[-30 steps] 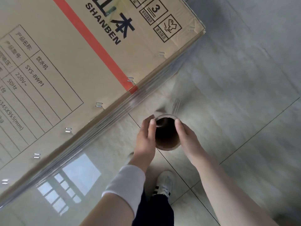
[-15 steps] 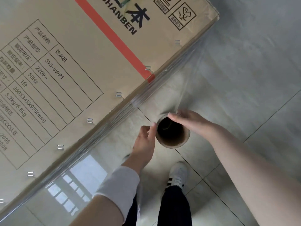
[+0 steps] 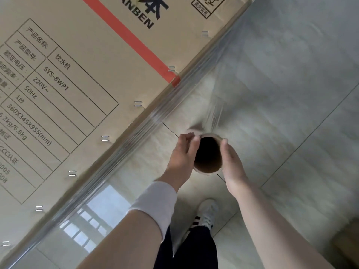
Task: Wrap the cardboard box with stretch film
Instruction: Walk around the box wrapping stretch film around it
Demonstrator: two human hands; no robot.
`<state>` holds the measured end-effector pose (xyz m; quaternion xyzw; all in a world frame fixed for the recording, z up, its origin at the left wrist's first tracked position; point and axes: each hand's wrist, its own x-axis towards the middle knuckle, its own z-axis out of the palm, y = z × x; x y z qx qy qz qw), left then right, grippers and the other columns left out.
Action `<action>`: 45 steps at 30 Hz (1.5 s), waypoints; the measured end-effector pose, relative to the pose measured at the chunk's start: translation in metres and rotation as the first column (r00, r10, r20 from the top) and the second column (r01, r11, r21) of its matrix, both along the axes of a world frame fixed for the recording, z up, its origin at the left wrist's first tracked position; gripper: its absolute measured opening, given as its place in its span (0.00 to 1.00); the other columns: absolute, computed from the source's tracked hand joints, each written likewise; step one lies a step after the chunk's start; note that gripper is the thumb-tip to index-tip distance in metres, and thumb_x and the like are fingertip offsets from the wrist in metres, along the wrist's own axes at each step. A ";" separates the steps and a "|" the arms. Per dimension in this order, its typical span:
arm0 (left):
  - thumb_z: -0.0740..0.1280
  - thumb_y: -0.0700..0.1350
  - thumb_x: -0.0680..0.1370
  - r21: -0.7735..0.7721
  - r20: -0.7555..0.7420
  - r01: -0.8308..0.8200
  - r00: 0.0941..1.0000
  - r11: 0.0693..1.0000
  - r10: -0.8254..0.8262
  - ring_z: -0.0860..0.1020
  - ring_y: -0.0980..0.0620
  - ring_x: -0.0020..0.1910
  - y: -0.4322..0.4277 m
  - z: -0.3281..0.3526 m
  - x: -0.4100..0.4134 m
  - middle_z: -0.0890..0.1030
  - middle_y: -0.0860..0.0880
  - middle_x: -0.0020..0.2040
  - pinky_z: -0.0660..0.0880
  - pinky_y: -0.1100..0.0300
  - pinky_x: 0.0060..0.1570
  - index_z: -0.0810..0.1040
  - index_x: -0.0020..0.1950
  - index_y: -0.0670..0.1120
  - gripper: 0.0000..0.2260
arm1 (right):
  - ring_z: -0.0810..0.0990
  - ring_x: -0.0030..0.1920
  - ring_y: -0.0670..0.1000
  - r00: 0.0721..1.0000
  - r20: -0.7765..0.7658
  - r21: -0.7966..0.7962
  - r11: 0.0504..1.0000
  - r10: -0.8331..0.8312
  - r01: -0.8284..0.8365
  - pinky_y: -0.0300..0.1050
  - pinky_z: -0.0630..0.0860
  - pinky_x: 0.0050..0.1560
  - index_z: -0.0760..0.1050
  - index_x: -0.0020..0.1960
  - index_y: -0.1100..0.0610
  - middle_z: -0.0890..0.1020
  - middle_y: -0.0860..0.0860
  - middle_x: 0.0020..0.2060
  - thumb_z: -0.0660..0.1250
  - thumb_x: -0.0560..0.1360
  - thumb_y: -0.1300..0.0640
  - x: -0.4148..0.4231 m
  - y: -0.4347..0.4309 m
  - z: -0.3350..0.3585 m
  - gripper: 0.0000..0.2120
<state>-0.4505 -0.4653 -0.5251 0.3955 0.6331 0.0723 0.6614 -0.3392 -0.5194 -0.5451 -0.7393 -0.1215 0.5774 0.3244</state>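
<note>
A tall cardboard box [image 3: 81, 78] with black print and an orange stripe fills the upper left. Clear stretch film [image 3: 209, 78] covers its lower side and runs as a stretched sheet down to a roll. The stretch film roll [image 3: 208, 154] stands upright below me, so I look straight into its dark cardboard core. My left hand [image 3: 181, 154] grips the roll's left side. My right hand [image 3: 232, 164] grips its right side. Both thumbs rest at the rim of the core.
Pale grey floor tiles [image 3: 291, 94] lie all around. A white shoe with black stripes [image 3: 206, 216] and a dark trouser leg [image 3: 192, 249] are directly below the roll. A brown object [image 3: 349, 241] sits at the lower right edge.
My right hand has come off the top of the roll and now grips its right side. The view has shifted so the box sits further right and closer.
</note>
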 end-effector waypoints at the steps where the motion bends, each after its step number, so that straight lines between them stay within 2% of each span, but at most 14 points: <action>1: 0.56 0.54 0.80 0.020 -0.018 -0.070 0.997 0.997 0.070 0.72 0.54 0.55 -0.007 0.003 -0.003 0.75 0.52 0.54 0.64 0.63 0.53 0.70 0.64 0.49 0.15 | 0.79 0.55 0.51 0.999 0.007 0.003 0.999 0.046 -0.046 0.46 0.73 0.56 0.76 0.56 0.57 0.81 0.53 0.53 0.55 0.67 0.31 -0.002 0.004 0.003 0.34; 6: 0.51 0.52 0.81 0.151 -0.091 -0.295 0.946 0.943 0.310 0.71 0.53 0.61 -0.039 0.023 -0.029 0.75 0.49 0.60 0.64 0.63 0.58 0.68 0.67 0.47 0.18 | 0.78 0.47 0.50 0.927 -0.038 0.007 0.927 0.374 -0.374 0.47 0.72 0.50 0.75 0.54 0.59 0.81 0.51 0.46 0.57 0.61 0.27 -0.014 0.018 0.020 0.39; 11: 0.49 0.59 0.79 0.004 -0.094 -0.334 0.938 0.942 0.333 0.70 0.49 0.65 -0.061 0.009 -0.042 0.73 0.47 0.65 0.65 0.50 0.68 0.65 0.68 0.51 0.22 | 0.71 0.39 0.36 0.852 -0.075 0.001 0.855 0.517 -0.519 0.33 0.66 0.41 0.68 0.39 0.45 0.72 0.38 0.34 0.62 0.76 0.44 -0.015 0.032 0.017 0.10; 15: 0.51 0.59 0.79 0.020 -0.204 -0.033 0.978 0.999 0.036 0.70 0.48 0.63 -0.037 0.004 -0.054 0.72 0.47 0.65 0.65 0.57 0.58 0.63 0.68 0.47 0.22 | 0.77 0.44 0.44 0.857 -0.065 0.037 0.860 0.510 -0.509 0.19 0.65 0.35 0.73 0.44 0.51 0.77 0.44 0.40 0.61 0.79 0.50 -0.011 0.036 0.021 0.08; 19: 0.51 0.60 0.78 0.106 -0.178 0.227 0.962 0.968 -0.206 0.59 0.53 0.74 0.003 0.003 -0.064 0.58 0.55 0.76 0.53 0.59 0.69 0.53 0.76 0.58 0.26 | 0.77 0.51 0.42 0.847 -0.091 0.043 0.851 0.524 -0.523 0.28 0.69 0.50 0.74 0.48 0.46 0.78 0.40 0.45 0.63 0.74 0.39 -0.018 0.035 0.012 0.11; 21: 0.51 0.60 0.79 0.100 -0.115 0.338 0.938 0.936 -0.327 0.55 0.58 0.75 0.015 -0.003 -0.065 0.59 0.59 0.75 0.49 0.65 0.67 0.57 0.75 0.59 0.24 | 0.77 0.57 0.42 0.869 -0.119 0.053 0.877 0.481 -0.478 0.33 0.70 0.56 0.73 0.58 0.46 0.80 0.41 0.53 0.62 0.71 0.32 -0.017 0.029 0.004 0.23; 23: 0.52 0.61 0.78 0.041 -0.064 0.363 0.931 0.931 -0.360 0.61 0.58 0.72 0.017 -0.009 -0.066 0.66 0.60 0.71 0.54 0.63 0.67 0.65 0.71 0.60 0.22 | 0.74 0.60 0.39 0.925 -0.133 0.052 0.935 0.355 -0.351 0.25 0.67 0.56 0.69 0.62 0.45 0.76 0.40 0.58 0.58 0.73 0.37 -0.022 0.015 0.004 0.22; 26: 0.52 0.57 0.80 0.059 -0.064 0.290 0.956 0.955 -0.286 0.70 0.56 0.61 0.010 -0.010 -0.066 0.75 0.56 0.61 0.62 0.62 0.58 0.71 0.66 0.58 0.17 | 0.56 0.75 0.43 0.967 -0.148 -0.043 0.975 0.208 -0.216 0.39 0.52 0.73 0.53 0.77 0.50 0.58 0.44 0.75 0.54 0.64 0.25 -0.046 -0.012 0.008 0.48; 28: 0.52 0.55 0.81 0.092 -0.076 0.239 0.970 0.967 -0.232 0.72 0.54 0.59 0.001 -0.012 -0.068 0.77 0.54 0.57 0.66 0.60 0.57 0.72 0.64 0.56 0.16 | 0.57 0.75 0.46 0.978 -0.130 -0.069 0.983 0.162 -0.172 0.53 0.55 0.75 0.53 0.77 0.50 0.59 0.47 0.75 0.51 0.56 0.17 -0.059 -0.021 0.009 0.58; 31: 0.51 0.60 0.78 0.100 -0.043 0.041 0.998 0.994 -0.037 0.74 0.52 0.60 -0.021 -0.014 -0.081 0.79 0.52 0.57 0.70 0.54 0.62 0.72 0.63 0.57 0.18 | 0.65 0.72 0.46 0.971 -0.080 -0.074 0.970 0.227 -0.233 0.51 0.61 0.73 0.62 0.73 0.53 0.68 0.49 0.71 0.52 0.58 0.19 -0.062 -0.016 0.008 0.54; 34: 0.49 0.63 0.75 0.183 -0.061 -0.136 0.987 0.974 0.149 0.73 0.56 0.62 -0.053 -0.004 -0.089 0.78 0.54 0.59 0.67 0.60 0.64 0.71 0.63 0.57 0.22 | 0.74 0.58 0.39 0.920 -0.081 -0.045 0.921 0.383 -0.388 0.34 0.69 0.59 0.72 0.61 0.49 0.78 0.45 0.58 0.57 0.69 0.31 -0.058 -0.012 0.014 0.29; 38: 0.47 0.64 0.78 0.214 -0.098 -0.340 0.925 0.916 0.366 0.71 0.56 0.65 -0.082 0.012 -0.078 0.76 0.52 0.63 0.64 0.62 0.65 0.69 0.68 0.52 0.26 | 0.70 0.50 0.38 0.843 -0.174 -0.056 0.850 0.509 -0.524 0.35 0.64 0.55 0.71 0.60 0.48 0.73 0.39 0.46 0.59 0.75 0.37 -0.048 -0.005 0.019 0.20; 40: 0.45 0.62 0.77 0.170 -0.126 -0.386 0.904 0.907 0.409 0.69 0.55 0.67 -0.083 0.011 -0.075 0.74 0.51 0.65 0.63 0.59 0.67 0.67 0.70 0.51 0.27 | 0.70 0.45 0.40 0.803 -0.148 -0.065 0.805 0.577 -0.590 0.37 0.65 0.51 0.71 0.50 0.44 0.72 0.40 0.40 0.59 0.72 0.33 -0.048 0.002 0.012 0.16; 45: 0.46 0.67 0.74 0.086 -0.090 -0.375 0.920 0.923 0.382 0.70 0.53 0.66 -0.091 -0.002 -0.089 0.75 0.49 0.63 0.64 0.62 0.62 0.66 0.68 0.49 0.32 | 0.75 0.54 0.45 0.750 -0.103 -0.075 0.746 0.654 -0.661 0.43 0.69 0.57 0.69 0.54 0.48 0.77 0.44 0.49 0.59 0.56 0.21 -0.057 0.013 -0.005 0.38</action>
